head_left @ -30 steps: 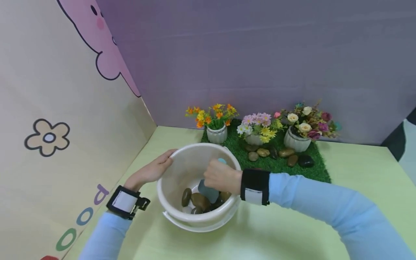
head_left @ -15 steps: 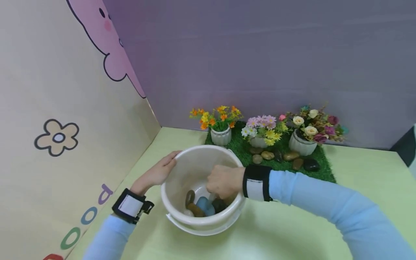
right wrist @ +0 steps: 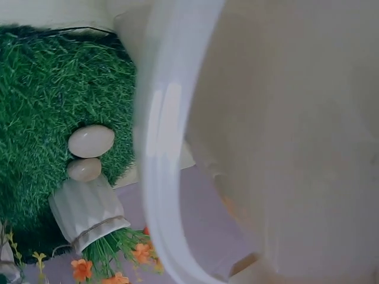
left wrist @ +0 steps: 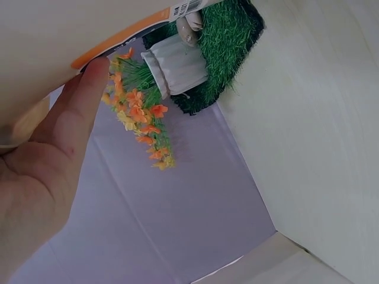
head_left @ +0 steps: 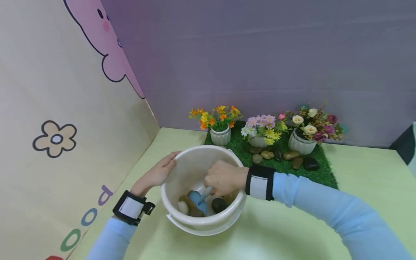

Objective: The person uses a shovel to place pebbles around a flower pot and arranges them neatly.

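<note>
A white bucket (head_left: pixel 201 219) stands on the table, with several stones inside, among them a dark stone (head_left: pixel 219 205) and a brown stone (head_left: pixel 191 208). My left hand (head_left: pixel 157 174) grips the bucket's left rim; in the left wrist view a finger lies along the outer wall beside an orange label (left wrist: pixel 121 36). Inside the bucket, my right hand (head_left: pixel 224 179) is curled round the handle of a small blue shovel (head_left: pixel 198 203), whose blade is down among the stones. The fingers hide much of the handle. In the right wrist view the bucket rim (right wrist: pixel 166 136) blocks the right hand.
Behind the bucket lies a green turf mat (head_left: pixel 320 177) bearing several stones and three flower pots, such as the orange-flowered pot (head_left: pixel 221 137). A purple backdrop (head_left: pixel 247 65) rises at the back, a patterned wall (head_left: pixel 81 151) at the left. The bucket's handle (head_left: pixel 203 231) hangs at its front.
The shovel has gone deeper into the bucket and its blade has turned and moved left, and the stones have shifted. My left hand keeps its place on the rim; the head view has shifted slightly.
</note>
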`<state>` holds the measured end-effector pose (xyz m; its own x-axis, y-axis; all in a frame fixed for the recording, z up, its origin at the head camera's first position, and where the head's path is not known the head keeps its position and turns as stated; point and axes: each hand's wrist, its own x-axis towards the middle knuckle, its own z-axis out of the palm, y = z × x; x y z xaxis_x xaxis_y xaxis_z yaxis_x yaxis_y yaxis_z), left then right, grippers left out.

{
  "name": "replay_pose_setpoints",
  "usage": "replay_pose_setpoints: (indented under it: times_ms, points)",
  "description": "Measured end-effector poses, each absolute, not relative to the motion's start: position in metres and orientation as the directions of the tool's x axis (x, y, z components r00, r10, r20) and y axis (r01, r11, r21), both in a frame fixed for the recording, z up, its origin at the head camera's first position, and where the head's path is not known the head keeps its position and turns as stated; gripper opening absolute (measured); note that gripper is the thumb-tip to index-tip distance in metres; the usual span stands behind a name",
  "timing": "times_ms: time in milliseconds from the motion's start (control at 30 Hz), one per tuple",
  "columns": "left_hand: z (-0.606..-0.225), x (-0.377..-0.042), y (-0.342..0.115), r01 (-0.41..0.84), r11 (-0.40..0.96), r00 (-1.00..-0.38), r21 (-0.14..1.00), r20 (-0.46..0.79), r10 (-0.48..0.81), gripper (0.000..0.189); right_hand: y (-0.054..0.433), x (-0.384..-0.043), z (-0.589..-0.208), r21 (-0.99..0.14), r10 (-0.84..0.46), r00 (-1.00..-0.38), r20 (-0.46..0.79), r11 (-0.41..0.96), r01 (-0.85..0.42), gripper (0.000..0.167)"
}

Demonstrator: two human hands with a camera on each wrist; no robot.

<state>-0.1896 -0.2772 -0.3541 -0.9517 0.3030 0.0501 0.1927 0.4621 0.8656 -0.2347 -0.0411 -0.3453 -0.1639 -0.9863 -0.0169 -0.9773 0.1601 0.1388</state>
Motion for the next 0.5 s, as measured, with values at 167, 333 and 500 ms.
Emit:
replay_pose_setpoints:
  times_ms: [167, 333, 500]
  points:
    - [-0.352, -0.189, -0.276, 0.215, 0.457, -0.943, 0.863, 0.062, 0.326, 0.04, -0.038, -0.234, -0.34, 0.095, -0.973, -0.227, -0.035, 0.223, -0.97, 0.018]
    - [-0.35, -0.191, -0.275, 0.206, 0.463, -0.943, 0.862, 0.047, 0.331, 0.041, -0.03, -0.236, -0.332, 0.006, -0.956, -0.289, -0.044, 0.289, -0.957, 0.008]
    - [-0.349, -0.19, -0.279, 0.201, 0.472, -0.942, 0.858, 0.038, 0.332, 0.041, -0.025, -0.237, -0.329, -0.118, -0.95, -0.311, -0.011, 0.31, -0.943, 0.01]
